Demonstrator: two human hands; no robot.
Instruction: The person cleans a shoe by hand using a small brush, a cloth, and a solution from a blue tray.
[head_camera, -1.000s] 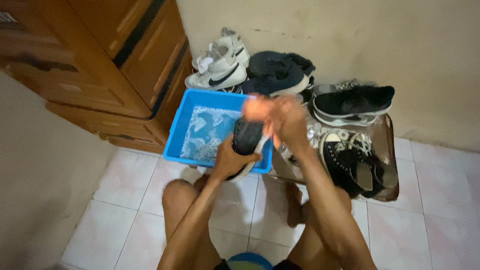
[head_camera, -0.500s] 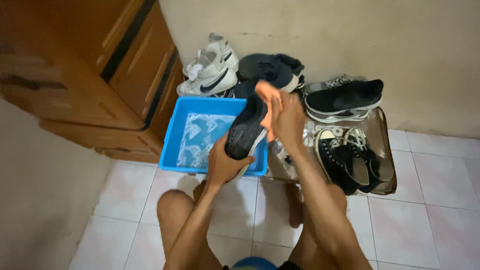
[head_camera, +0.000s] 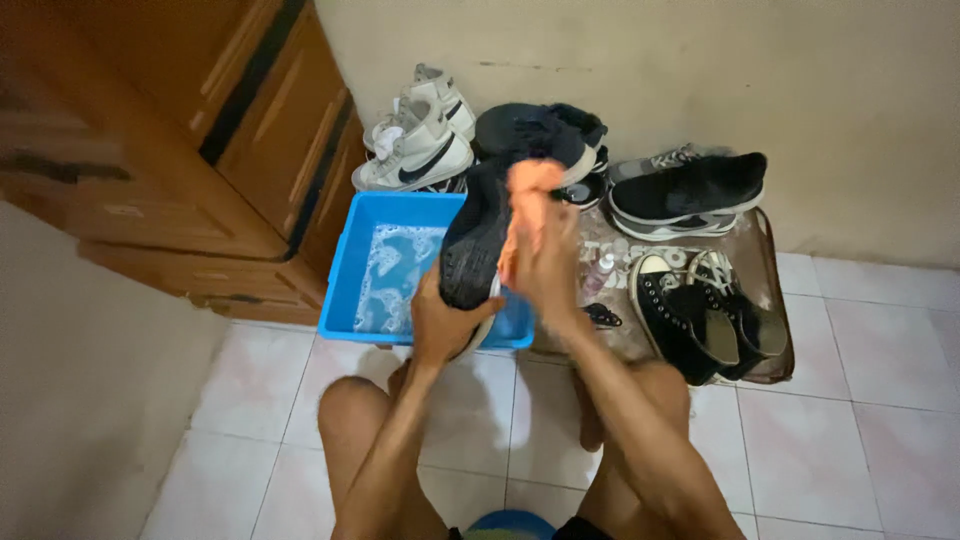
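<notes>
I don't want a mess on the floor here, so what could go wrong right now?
The black shoe hangs over the blue tub of soapy water, gripped only at its heel by the left hand; it might slip and splash. The right hand rubbing with the orange cloth may drip onto nearby shoes.

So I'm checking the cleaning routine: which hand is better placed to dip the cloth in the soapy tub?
The right hand, probably. It already holds the orange cloth beside the blue tub, while the left hand grips the black shoe.
</notes>
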